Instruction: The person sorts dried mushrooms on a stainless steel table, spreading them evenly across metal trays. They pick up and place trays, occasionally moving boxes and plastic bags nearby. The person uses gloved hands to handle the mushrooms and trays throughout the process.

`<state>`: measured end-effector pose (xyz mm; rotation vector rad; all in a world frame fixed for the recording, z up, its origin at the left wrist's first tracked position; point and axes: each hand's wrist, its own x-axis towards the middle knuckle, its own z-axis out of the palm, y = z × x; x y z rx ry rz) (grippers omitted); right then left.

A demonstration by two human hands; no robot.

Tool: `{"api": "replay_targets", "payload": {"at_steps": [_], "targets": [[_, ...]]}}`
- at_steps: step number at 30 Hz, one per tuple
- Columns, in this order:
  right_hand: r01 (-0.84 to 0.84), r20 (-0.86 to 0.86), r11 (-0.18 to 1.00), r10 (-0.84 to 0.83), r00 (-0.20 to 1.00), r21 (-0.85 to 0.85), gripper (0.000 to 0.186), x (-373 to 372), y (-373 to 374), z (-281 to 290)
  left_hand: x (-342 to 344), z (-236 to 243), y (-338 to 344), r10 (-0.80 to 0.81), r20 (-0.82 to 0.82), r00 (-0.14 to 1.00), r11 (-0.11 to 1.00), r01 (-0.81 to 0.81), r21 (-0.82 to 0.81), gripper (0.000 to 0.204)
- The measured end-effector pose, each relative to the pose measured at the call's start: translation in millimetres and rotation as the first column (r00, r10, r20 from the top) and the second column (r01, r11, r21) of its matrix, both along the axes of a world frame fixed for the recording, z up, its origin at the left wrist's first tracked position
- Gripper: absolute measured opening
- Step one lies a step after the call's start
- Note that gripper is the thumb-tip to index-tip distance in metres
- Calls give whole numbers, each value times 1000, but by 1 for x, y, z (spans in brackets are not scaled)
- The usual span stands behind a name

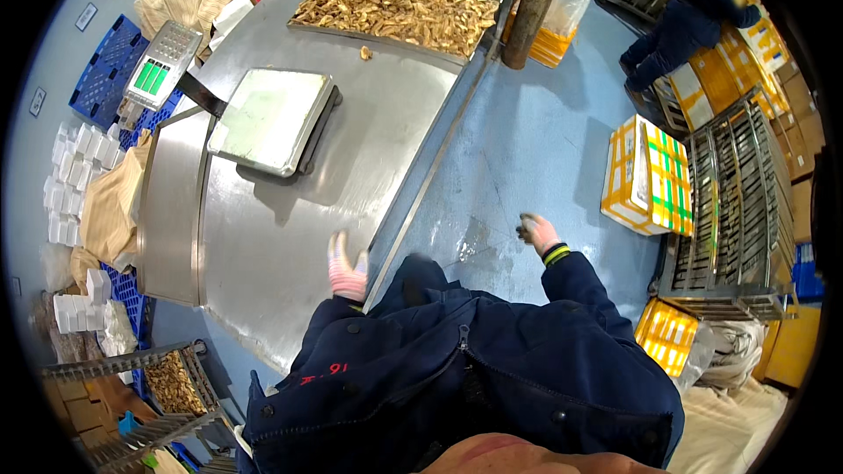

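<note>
Pink-gloved left hand [348,272] — fingers [336,250] spread over table [263,263] — right hand [539,233] loosely curled

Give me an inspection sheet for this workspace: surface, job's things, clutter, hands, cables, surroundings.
Surface: shiny metal table.
Job's things: scale with a green display, on the table; beyond it, a tray of brown pieces.
Clutter: one stray piece outside the tray, by its near edge.
Hands: left hand, gloved, fingers spread near the table's right edge; right hand, gloved, over the floor, fingers blurred. Nothing seen held in either.
Cables: nothing seen.
Surroundings: taped box beside a metal rack; a co-worker near stacked boxes.
</note>
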<state>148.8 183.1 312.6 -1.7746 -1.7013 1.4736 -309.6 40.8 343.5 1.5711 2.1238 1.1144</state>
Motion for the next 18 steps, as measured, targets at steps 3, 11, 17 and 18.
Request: {"api": "replay_targets", "payload": {"at_steps": [3, 11, 17, 18], "targets": [[158, -247, 987, -158, 956, -23, 44, -51, 93, 35, 28, 45, 91, -110, 122, 986, 992, 101, 79, 64], [256, -231, 954, -288, 929, -158, 51, -62, 268, 23, -7, 17, 352, 79, -21, 997, 997, -79, 4, 71], [390, -304, 882, -460, 834, -266, 60, -103, 399, 39, -29, 24, 482, 109, -90, 990, 945, -131, -301, 73], [396, -318, 873, -475, 820, -283, 63, -110, 422, 42, -34, 20, 500, 98, -197, 975, 916, -166, -366, 74]]}}
